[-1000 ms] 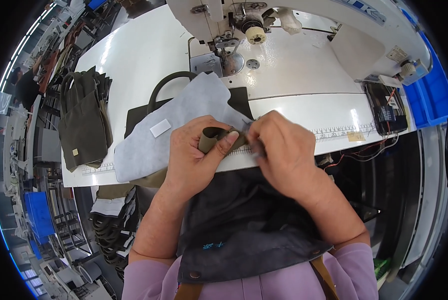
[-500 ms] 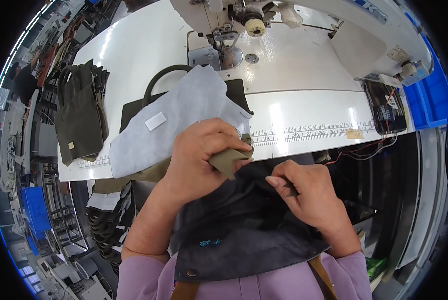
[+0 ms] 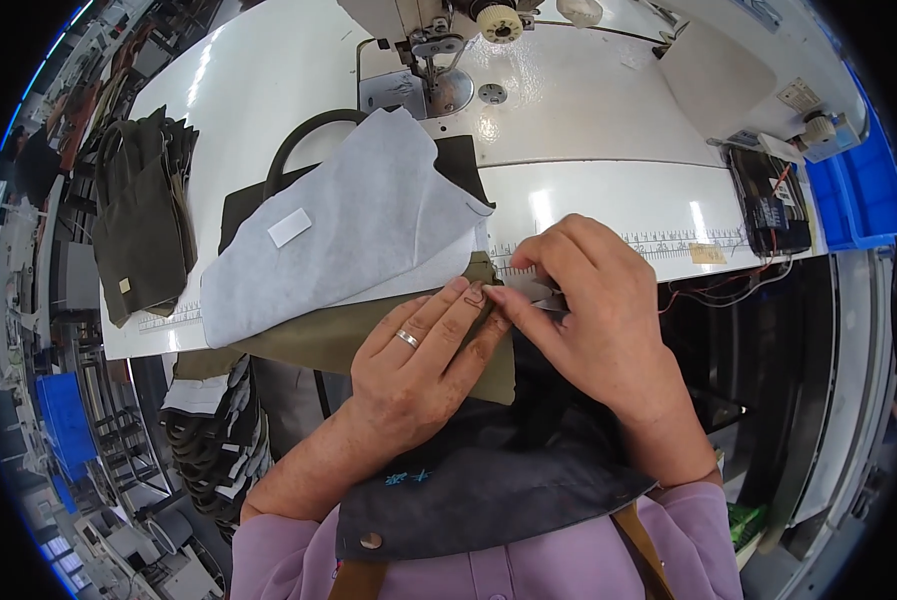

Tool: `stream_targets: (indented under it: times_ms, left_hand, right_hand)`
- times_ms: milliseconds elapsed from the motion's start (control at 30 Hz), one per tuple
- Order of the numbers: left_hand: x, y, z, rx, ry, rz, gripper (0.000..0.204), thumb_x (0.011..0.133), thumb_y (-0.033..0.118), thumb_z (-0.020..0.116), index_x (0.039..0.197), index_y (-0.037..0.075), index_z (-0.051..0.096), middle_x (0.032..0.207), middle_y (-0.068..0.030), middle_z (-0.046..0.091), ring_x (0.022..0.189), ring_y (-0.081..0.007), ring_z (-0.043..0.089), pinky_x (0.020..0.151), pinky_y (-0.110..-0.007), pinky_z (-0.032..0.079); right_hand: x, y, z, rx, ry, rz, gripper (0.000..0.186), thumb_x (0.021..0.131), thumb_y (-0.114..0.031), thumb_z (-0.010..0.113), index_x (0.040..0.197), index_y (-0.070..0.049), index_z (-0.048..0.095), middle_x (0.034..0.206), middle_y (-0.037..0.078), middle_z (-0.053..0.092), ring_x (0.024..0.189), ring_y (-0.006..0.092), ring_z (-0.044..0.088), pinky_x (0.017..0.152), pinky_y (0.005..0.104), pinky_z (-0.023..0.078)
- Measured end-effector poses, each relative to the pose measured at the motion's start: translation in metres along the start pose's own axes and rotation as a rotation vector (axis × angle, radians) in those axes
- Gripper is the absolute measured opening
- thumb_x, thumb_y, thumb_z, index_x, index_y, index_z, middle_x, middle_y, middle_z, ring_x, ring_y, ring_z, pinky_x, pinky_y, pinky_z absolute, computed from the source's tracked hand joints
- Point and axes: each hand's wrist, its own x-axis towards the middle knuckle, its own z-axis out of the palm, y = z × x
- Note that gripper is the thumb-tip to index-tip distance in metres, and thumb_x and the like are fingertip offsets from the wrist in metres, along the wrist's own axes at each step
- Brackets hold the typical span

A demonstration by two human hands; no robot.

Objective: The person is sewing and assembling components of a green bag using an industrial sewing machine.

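An olive fabric piece [image 3: 298, 335] with a pale grey backing [image 3: 358, 220] lies on the table edge and hangs toward my lap. My left hand [image 3: 418, 350], wearing a ring, grips its right edge, fingertips pressed on the cloth and the thumb hidden. At that same edge is my right hand [image 3: 593, 310], curled around a small grey metal blade [image 3: 538, 292]; most of the tool is covered by the fingers. A white rectangular label [image 3: 289, 228] sits on the backing. From beneath it show a dark panel [image 3: 458, 160] and a curved dark handle [image 3: 298, 140].
The sewing machine [image 3: 433, 50] stands at the table's far side. Stacked dark green pieces with handles [image 3: 143, 210] lie at left, and more bundled pieces [image 3: 213, 430] hang below the edge. A ruler strip [image 3: 658, 243] runs along the front edge; a blue bin [image 3: 853, 200] is at right.
My right hand has moved up and left to the cloth's edge. The left hand has turned over, and the olive fabric, bunched before, now lies spread out under its fingers.
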Motion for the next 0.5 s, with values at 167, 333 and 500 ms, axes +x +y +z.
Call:
stream_targets:
  times_ms: [167,333,500]
  left_hand:
    - [-0.009,0.004,0.002,0.056,-0.011,-0.012,0.025,0.090,0.014,0.067,0.113,0.012,0.077,0.122,-0.0094,0.070,0.116,-0.0226,0.068,0.095,-0.036,0.055]
    - [-0.012,0.004,0.003,0.080,-0.030,-0.011,0.028,0.092,0.014,0.063,0.116,0.013,0.077,0.125,-0.0089,0.069,0.119,-0.0224,0.067,0.100,-0.037,0.052]
    - [-0.015,0.004,0.004,0.088,-0.046,-0.017,0.030,0.092,0.014,0.062,0.119,0.013,0.076,0.127,-0.0094,0.068,0.121,-0.0230,0.066,0.102,-0.038,0.051]
  right_hand:
    - [0.003,0.011,0.005,-0.008,-0.041,0.128,0.014,0.080,-0.002,0.074,0.090,-0.002,0.064,0.081,0.009,0.061,0.070,0.0259,0.063,0.063,0.0371,0.050]
    - [0.003,0.011,-0.008,0.163,-0.063,0.170,0.019,0.082,-0.016,0.076,0.092,-0.007,0.062,0.080,0.008,0.060,0.071,0.0297,0.065,0.063,0.0403,0.050]
    - [0.005,0.009,0.003,0.029,-0.126,0.100,0.021,0.082,-0.019,0.076,0.092,-0.007,0.062,0.081,0.008,0.061,0.072,0.0307,0.065,0.062,0.0414,0.050]
